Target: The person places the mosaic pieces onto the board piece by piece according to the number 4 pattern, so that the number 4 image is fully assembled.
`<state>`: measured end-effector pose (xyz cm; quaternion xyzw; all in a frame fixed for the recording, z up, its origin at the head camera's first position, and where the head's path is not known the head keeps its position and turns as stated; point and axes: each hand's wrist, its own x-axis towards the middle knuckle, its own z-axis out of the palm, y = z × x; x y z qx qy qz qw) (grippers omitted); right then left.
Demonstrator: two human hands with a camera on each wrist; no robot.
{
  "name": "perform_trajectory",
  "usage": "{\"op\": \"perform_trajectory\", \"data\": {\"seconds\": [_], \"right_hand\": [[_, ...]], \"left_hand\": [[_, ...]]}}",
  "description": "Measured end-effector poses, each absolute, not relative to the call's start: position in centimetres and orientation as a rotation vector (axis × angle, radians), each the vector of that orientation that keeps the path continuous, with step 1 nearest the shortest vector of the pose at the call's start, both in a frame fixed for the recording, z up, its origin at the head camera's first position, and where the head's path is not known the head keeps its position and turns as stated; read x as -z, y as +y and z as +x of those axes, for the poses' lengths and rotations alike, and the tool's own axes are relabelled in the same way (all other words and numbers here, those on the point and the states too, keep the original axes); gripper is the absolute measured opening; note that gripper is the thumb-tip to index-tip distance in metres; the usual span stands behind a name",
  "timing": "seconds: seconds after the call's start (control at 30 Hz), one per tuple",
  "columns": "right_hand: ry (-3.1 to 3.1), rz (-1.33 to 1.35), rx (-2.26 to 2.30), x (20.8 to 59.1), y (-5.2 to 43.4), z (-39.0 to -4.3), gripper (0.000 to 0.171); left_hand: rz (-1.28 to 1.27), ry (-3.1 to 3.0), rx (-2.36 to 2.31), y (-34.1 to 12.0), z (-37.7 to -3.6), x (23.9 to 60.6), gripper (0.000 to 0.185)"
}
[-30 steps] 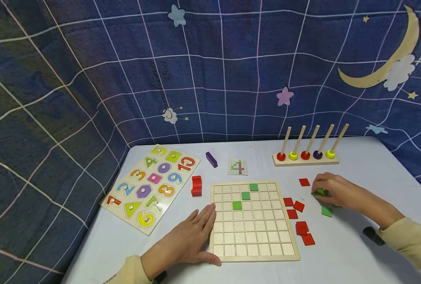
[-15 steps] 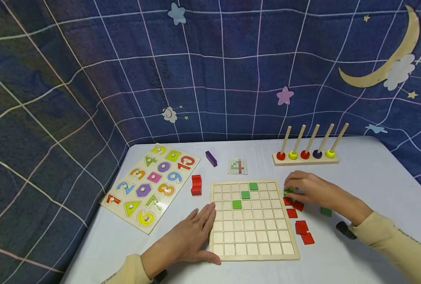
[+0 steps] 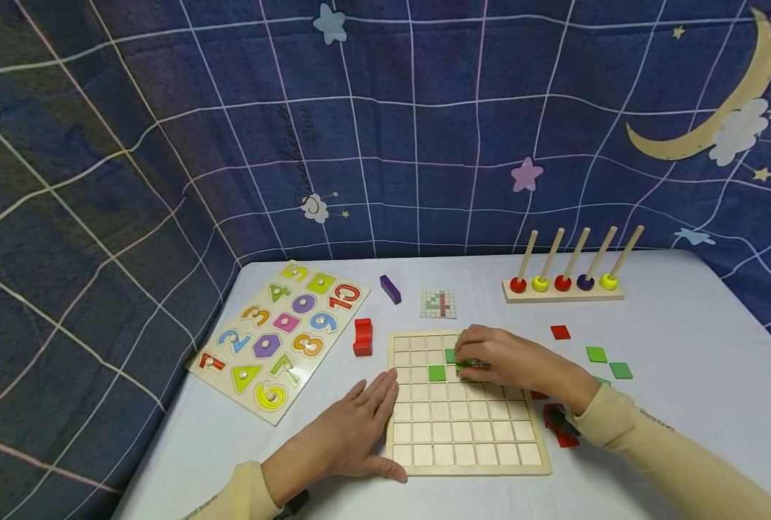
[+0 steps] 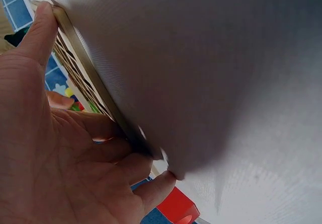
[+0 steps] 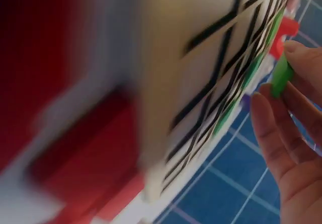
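Green tile (image 3: 463, 363) pinched in right hand (image 3: 509, 361) fingertips, held low over upper rows of wooden grid board (image 3: 466, 462) at counter (image 3: 671, 433) centre; wrist view confirms grip closed on tile edge. Board progress, as judged: two green tiles visibly seated, (image 3: 437, 373) and (image 3: 450, 354); others possibly hidden under hand; most cells bare. Left hand (image 3: 353, 433) flat, fingers spread, bracing board's left edge. Loose green tiles (image 3: 596, 354) and red tiles (image 3: 560, 332) wait right of board. Small pattern card (image 3: 438, 304) lies beyond board.
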<state>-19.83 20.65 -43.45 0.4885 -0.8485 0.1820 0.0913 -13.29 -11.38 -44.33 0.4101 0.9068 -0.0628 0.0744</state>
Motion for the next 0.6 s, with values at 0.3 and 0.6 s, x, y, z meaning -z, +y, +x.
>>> {"op": "perform_trajectory", "data": {"seconds": [0.3,0.6], "right_hand": [[-2.524,1.586,-0.475,43.2,16.4,-19.1,0.008],[-2.572,1.637,-0.374,43.0,14.3,-18.7,0.009]], "left_hand": [[1.223,2.715,0.215,-11.4,-13.3,44.2,0.125],[1.233,2.716,0.235,-11.3,-13.3,44.1,0.125]]}}
